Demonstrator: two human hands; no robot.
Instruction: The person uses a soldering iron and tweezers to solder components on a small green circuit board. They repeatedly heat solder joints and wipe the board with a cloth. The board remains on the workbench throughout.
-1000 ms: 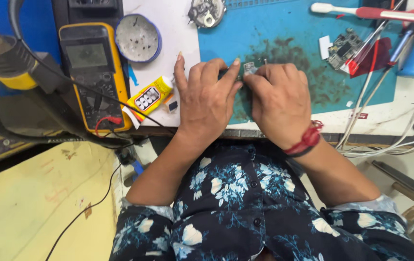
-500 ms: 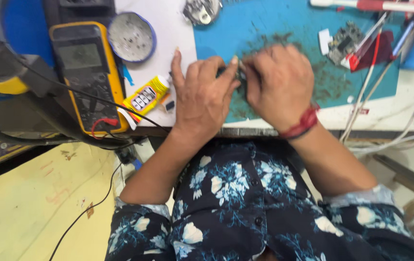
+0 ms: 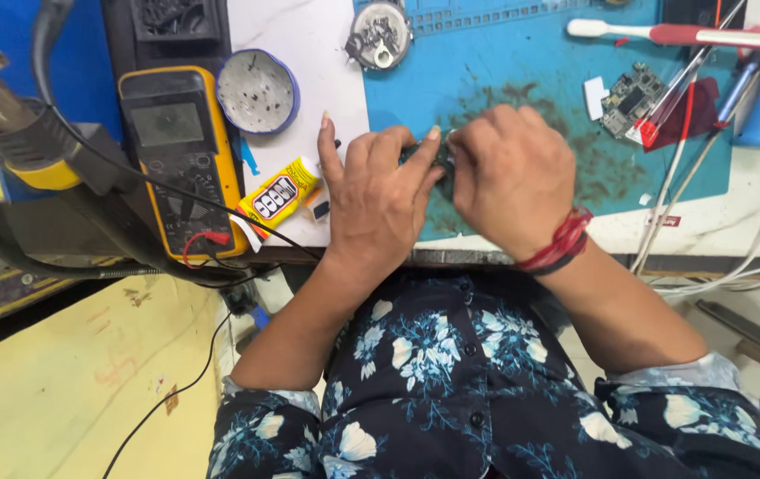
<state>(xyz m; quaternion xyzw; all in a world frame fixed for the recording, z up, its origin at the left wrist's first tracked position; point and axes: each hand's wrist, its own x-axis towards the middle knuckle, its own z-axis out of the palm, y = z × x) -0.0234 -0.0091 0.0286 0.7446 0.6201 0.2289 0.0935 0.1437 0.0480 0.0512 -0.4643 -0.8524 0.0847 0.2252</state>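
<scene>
My left hand (image 3: 378, 200) and my right hand (image 3: 513, 173) meet over the stained blue work mat (image 3: 522, 80) at the bench's front edge. Between their fingertips sits a small dark part (image 3: 437, 160), pinched from both sides and mostly hidden by the fingers. A red thread band (image 3: 559, 244) circles my right wrist. The left index finger is stretched out over the white sheet (image 3: 309, 35).
A yellow multimeter (image 3: 180, 155) with red and black leads lies at the left, a yellow glue tube (image 3: 278, 195) beside it. A round tin lid (image 3: 258, 90), a metal disc part (image 3: 380, 35), a small circuit board (image 3: 633, 98), a toothbrush (image 3: 681, 35) and cables (image 3: 708, 266) surround the mat.
Both hands stay clasped on the small part; the view has shifted slightly and the fingers have closed tighter over the part.
</scene>
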